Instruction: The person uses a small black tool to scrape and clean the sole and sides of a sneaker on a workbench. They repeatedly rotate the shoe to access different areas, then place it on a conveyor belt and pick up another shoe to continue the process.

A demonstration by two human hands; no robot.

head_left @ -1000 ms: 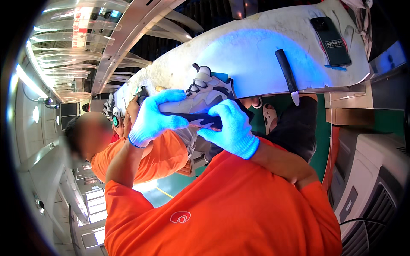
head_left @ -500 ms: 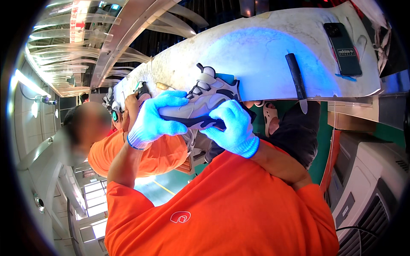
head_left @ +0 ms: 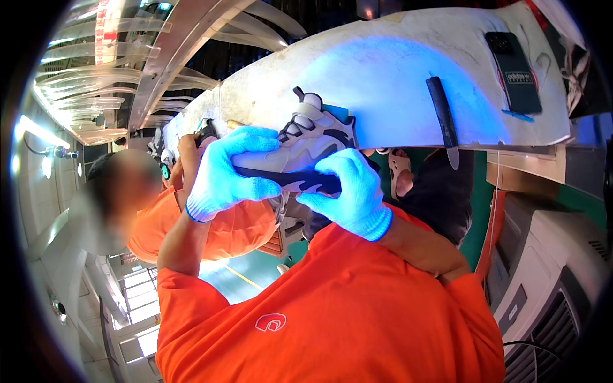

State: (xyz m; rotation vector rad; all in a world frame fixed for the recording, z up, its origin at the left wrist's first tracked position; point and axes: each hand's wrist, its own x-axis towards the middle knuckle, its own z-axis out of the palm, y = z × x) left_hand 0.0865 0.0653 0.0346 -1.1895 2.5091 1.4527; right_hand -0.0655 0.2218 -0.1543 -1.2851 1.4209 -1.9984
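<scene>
At centre, by blue-lit table (head_left: 396,76) and above green floor (head_left: 233,290), pinches grey sneaker (head_left: 297,155) with fingers of left hand (head_left: 230,172) and right hand (head_left: 354,196).

- Shirt (head_left: 345,313): bright orange-red, plain smooth cloth, loosely creased across the front.
- Emblem (head_left: 271,322): small rounded mark in white outline on the chest.
- Left sleeve (head_left: 182,297) and right sleeve (head_left: 469,313): short, the same orange-red, leaving the forearms bare.
- Left glove (head_left: 230,175) and right glove (head_left: 354,195): knitted, vivid light blue as lit, covering all the fingers.
- Glove cuffs (head_left: 199,207): ribbed, ending at the wrist in a darker blue edge.
- Trousers (head_left: 444,191): dark, partly hidden.
</scene>
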